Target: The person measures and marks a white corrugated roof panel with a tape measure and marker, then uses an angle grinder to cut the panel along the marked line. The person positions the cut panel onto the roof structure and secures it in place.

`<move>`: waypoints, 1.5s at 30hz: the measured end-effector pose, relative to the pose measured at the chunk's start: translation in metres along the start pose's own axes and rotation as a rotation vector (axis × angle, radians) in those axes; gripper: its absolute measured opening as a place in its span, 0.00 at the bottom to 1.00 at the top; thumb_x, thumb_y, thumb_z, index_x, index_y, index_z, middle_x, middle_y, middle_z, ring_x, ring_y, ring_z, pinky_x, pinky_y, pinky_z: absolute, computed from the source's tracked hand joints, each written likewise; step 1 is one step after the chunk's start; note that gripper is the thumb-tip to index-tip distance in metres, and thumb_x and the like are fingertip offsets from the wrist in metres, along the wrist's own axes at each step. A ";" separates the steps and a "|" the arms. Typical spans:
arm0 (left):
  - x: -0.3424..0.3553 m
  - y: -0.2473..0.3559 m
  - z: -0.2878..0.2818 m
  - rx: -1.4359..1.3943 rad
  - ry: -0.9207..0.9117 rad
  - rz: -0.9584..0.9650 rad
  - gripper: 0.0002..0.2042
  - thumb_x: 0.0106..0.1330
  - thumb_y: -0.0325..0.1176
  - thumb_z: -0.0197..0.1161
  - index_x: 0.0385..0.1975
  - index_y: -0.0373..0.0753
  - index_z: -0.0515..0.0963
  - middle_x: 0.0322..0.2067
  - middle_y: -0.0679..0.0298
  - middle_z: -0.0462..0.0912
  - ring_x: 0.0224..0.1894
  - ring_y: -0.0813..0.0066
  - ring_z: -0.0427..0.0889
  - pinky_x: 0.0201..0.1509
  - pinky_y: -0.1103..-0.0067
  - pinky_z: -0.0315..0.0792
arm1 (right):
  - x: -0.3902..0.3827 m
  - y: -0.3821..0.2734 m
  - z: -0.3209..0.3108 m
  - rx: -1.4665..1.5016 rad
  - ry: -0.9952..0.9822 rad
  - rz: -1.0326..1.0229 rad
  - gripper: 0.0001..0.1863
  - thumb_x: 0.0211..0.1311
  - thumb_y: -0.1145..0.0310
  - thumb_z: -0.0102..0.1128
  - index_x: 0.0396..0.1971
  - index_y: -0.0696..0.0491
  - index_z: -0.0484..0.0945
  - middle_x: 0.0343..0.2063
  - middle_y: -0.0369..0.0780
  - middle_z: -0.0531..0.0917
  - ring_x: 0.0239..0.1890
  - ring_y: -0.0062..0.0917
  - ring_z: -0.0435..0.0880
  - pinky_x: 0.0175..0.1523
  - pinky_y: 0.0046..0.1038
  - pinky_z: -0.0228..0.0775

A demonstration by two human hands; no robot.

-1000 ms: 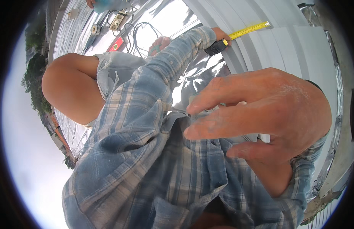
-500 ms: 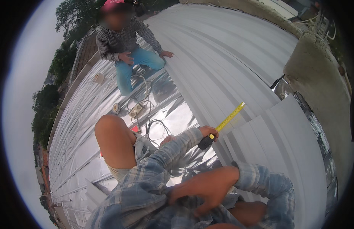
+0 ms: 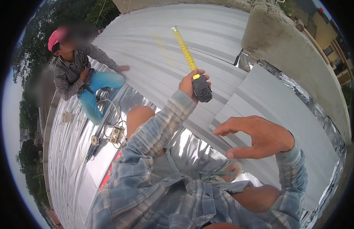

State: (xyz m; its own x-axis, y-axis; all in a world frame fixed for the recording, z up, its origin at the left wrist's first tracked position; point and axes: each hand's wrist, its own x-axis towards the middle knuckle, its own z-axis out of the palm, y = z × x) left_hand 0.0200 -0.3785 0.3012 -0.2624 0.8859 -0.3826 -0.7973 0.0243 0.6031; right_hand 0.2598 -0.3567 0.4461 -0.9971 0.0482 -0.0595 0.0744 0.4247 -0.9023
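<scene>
My left hand (image 3: 187, 84) grips a black tape measure (image 3: 202, 91) with a yellow button. Its yellow blade (image 3: 184, 47) sticks out stiffly, pointing away from me above the grey ribbed metal sheets (image 3: 219, 82). Closer to me on the right, my right hand (image 3: 266, 133) hangs in the air, empty, with thumb and fingers spread. Beneath it lies a separate grey sheet (image 3: 291, 110) overlapping the others.
A person (image 3: 76, 72) in a checked shirt kneels at the far left, one hand on the sheet's edge. Shiny foil (image 3: 76, 137) covers the left side. A socket block (image 3: 115, 134) with cables and a round-headed tool (image 3: 94, 141) lie there. A concrete wall (image 3: 280, 42) borders the right.
My left hand has lifted and moved forward with the tape measure, its blade swinging leftward. My right hand has risen from my lap, out over the sheets. The view has shifted right.
</scene>
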 end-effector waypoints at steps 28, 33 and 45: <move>0.031 -0.008 -0.064 -0.380 -0.760 -0.552 0.17 0.69 0.46 0.55 0.44 0.38 0.77 0.39 0.55 0.83 0.40 0.61 0.82 0.44 0.66 0.77 | 0.004 -0.022 0.311 -0.129 0.761 1.158 0.26 0.52 0.70 0.70 0.54 0.50 0.77 0.46 0.43 0.79 0.47 0.34 0.80 0.52 0.32 0.74; -0.035 0.013 -0.040 0.704 -0.505 -0.078 0.18 0.68 0.47 0.54 0.38 0.37 0.79 0.34 0.60 0.82 0.38 0.74 0.81 0.34 0.77 0.79 | 0.011 0.027 0.308 -0.136 0.845 1.054 0.15 0.56 0.68 0.67 0.45 0.52 0.83 0.34 0.42 0.82 0.37 0.33 0.81 0.44 0.30 0.73; -0.099 -0.142 -0.039 1.737 -2.045 0.210 0.13 0.63 0.41 0.56 0.40 0.46 0.84 0.42 0.58 0.84 0.47 0.59 0.82 0.53 0.69 0.74 | -0.046 -0.002 0.303 0.315 0.561 1.232 0.07 0.62 0.68 0.60 0.35 0.55 0.81 0.46 0.42 0.77 0.45 0.28 0.81 0.51 0.30 0.76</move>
State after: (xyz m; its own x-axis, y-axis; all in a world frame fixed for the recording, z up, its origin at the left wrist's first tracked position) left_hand 0.1378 -0.4878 0.2261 0.9763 0.0796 -0.2015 0.1881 -0.7727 0.6063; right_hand 0.3001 -0.6339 0.3217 -0.1473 0.6226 -0.7686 0.8084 -0.3720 -0.4562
